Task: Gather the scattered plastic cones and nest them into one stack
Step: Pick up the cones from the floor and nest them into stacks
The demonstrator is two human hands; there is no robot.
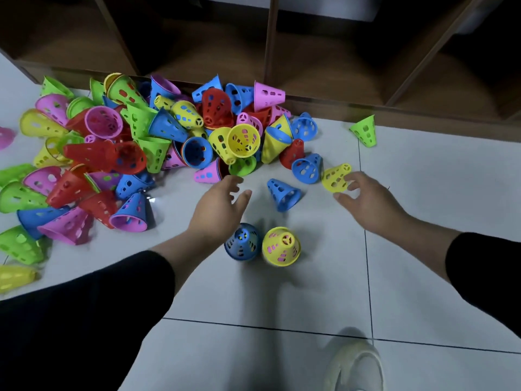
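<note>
Both my arms reach forward and down over the white tiled floor (423, 193), black sleeves pushed back to the forearms. My left hand (222, 204) hangs palm down just short of the big pile of cones (135, 142), wrist straight, fingers (242, 197) loosely spread and holding nothing; the fingertips hover close to a pink cone (207, 173) and a green cone (242, 166) at the pile's near edge. My right hand (369, 198) stretches out further to the right, its back turned up, thumb low and fingers arched apart around the wide end of a small yellow cone (335, 177) lying on its side. The fingertips touch its rim, but whether they actually grip it I cannot tell.

Between my two hands a blue cone (283, 193) lies tipped on the tiles. Nearer to me, two short nested stacks stand upright side by side, almost touching: a blue-topped stack (243, 241) just under my left wrist and a yellow-topped stack (281, 246) with pink showing through its holes. The pile itself, red, green, pink, yellow and blue, sprawls against the foot of a wooden shelf unit (324, 66). One lone green cone (365, 131) sits well apart to the right, by the shelf's base. My pale shoe (355, 368) shows at the bottom edge.
</note>
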